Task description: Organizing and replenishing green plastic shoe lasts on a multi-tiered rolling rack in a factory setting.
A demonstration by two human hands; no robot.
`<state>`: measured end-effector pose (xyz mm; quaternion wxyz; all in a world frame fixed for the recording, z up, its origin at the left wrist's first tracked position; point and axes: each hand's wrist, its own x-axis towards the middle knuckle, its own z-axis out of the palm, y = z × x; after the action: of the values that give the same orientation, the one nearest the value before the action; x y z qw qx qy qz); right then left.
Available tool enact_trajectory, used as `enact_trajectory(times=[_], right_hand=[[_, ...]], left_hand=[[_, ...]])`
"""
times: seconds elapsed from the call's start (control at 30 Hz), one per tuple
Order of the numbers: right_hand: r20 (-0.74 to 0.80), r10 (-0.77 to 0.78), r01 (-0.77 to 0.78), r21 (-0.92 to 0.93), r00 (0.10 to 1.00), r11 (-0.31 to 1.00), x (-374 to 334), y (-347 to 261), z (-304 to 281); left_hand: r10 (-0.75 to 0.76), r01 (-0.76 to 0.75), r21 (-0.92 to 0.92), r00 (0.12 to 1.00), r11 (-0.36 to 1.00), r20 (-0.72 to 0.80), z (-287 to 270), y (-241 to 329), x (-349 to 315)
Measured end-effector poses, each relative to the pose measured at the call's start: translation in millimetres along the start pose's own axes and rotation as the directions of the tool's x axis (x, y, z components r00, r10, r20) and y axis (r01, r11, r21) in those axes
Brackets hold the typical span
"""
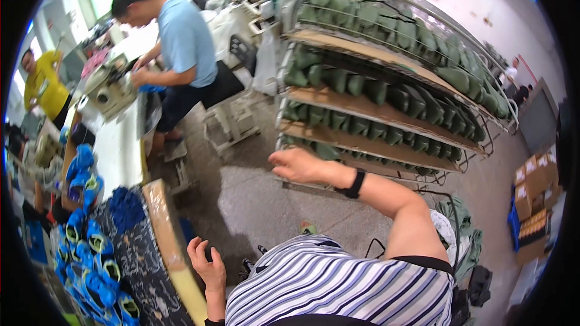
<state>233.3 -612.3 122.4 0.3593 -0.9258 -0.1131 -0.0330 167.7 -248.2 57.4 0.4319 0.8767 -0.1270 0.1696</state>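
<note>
1. Wide, rounded view looking down in a workshop: the wearer's striped top (pixel 338 284) fills the lower middle, with both forearms bare.
2. The right hand (pixel 297 165) reaches forward at the centre, a black band (pixel 355 183) on its wrist. Its fingers are bent and point left; nothing shows in them, but the palm is hidden, so I cannot tell whether it grips anything.
3. The left hand (pixel 208 265) is raised low in the view, beside the bench edge, its fingers curled and parted. A dark spot shows between them; I cannot tell whether it is something held.
4. Beyond the right hand stands a metal rack (pixel 374 107) with brown shelf boards. Rows of dark green, curved pieces (pixel 377 92), resembling shoe parts, crowd its shelves.
5. Left of the left hand, the bench has a brown, shiny-wrapped edge strip (pixel 162 223) and a dark patterned cloth (pixel 138 259). A bunched deep-blue fabric (pixel 125 208) lies on the cloth, and bright blue shoes (pixel 90 281) are heaped beside it.
6. Farther along, a seated person in a light blue shirt (pixel 186 36) bends toward a sewing machine (pixel 110 93), hands close to it. Another person in a yellow top (pixel 45 78) stands at far left.
7. At far right, brown cartons (pixel 536 178) are stacked on the floor.
</note>
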Motion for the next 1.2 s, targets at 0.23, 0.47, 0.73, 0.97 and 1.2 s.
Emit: enact_trajectory(times=[0.23, 0.47, 0.73, 0.97, 1.2], right_hand=[[-0.663, -0.074, -0.244, -0.374, 0.745, 0.895, -134, 100, -205], [-0.882, -0.139, -0.839, -0.472, 0.451, 0.271, -237, 107, -449], [-0.553, 0.732, -0.898, -0.398, 0.398, 0.187, -249, 161, -506], [-0.589, 0.700, -0.757, 0.214, 0.404, 0.617, -260, 74, -500], [-0.338, 0.473, -0.349, 0.368, 0.814, 0.862, -217, -43, -400]], left_hand=[[0.192, -0.164, -0.142, 0.959, 0.976, 0.210, 140, 107, 41], [0.358, -0.334, -0.129, 0.878, 0.934, 0.318, 178, 159, 76], [0.485, -0.382, -0.333, 0.811, 0.862, 0.326, 213, 227, 129], [0.544, -0.042, -0.647, 0.585, 0.761, 0.602, 243, 260, 143], [0.618, 0.867, -0.491, 0.344, 0.079, 0.707, 279, 304, 152]])
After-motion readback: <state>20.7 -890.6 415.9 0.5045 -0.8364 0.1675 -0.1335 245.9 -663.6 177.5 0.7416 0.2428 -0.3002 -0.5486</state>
